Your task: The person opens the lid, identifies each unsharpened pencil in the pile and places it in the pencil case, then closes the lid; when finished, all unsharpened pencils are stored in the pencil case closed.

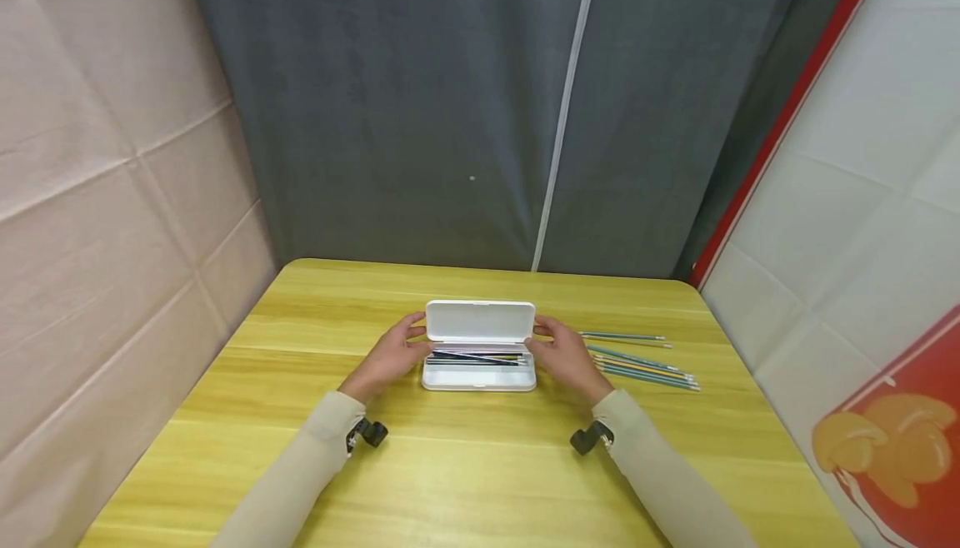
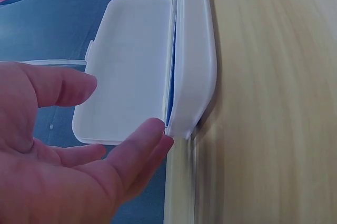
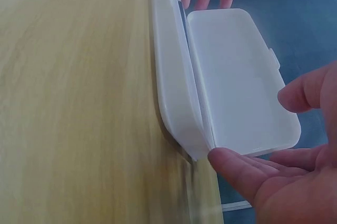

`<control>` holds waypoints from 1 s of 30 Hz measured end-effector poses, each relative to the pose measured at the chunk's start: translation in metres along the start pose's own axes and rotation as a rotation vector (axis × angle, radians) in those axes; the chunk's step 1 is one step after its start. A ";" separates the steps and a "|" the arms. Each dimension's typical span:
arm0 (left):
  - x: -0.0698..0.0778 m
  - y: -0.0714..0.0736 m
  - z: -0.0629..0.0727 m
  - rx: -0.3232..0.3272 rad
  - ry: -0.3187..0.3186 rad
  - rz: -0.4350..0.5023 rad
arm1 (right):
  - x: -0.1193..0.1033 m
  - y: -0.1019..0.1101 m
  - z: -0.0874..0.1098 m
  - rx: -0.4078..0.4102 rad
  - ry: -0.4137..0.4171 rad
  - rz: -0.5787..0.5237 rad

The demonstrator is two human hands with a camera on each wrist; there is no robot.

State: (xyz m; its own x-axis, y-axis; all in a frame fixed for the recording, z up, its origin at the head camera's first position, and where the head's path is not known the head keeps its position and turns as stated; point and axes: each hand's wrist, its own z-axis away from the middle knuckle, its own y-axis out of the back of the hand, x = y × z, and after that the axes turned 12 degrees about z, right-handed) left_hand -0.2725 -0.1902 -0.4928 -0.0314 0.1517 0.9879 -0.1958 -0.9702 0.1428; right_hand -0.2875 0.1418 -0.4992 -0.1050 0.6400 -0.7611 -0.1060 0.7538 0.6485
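Observation:
A white pencil case [image 1: 480, 377] lies on the table with its lid [image 1: 480, 321] standing up at the back. Inside it are several dark pencils [image 1: 472, 358], one of them lying slantwise. My left hand [image 1: 390, 356] is at the case's left end, with fingertips [image 2: 150, 132] at the hinge corner and another digit held off beside the lid. At the opposite end, my right hand [image 1: 564, 355] mirrors it, its fingertips [image 3: 224, 158] at that hinge corner. Fingers of both hands are extended; neither hand is seen gripping the case.
Several teal and yellow pencils [image 1: 645, 369] lie loose on the wood-grain table [image 1: 465, 465], right of my right hand, with more pencils [image 1: 622, 337] just behind them. A grey curtain [image 1: 405, 115] hangs beyond the table's far edge. Pale wall coverings stand on both sides.

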 end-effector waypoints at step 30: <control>-0.012 0.004 0.002 -0.014 0.059 0.200 | 0.004 0.000 0.006 -0.002 0.050 -0.069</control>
State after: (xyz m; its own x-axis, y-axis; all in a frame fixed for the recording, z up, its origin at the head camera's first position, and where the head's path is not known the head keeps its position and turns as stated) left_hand -0.2712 -0.1962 -0.5035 -0.1285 -0.0320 0.9912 -0.1933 -0.9795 -0.0567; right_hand -0.2819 0.1454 -0.5024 -0.1468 0.5784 -0.8025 -0.1170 0.7954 0.5947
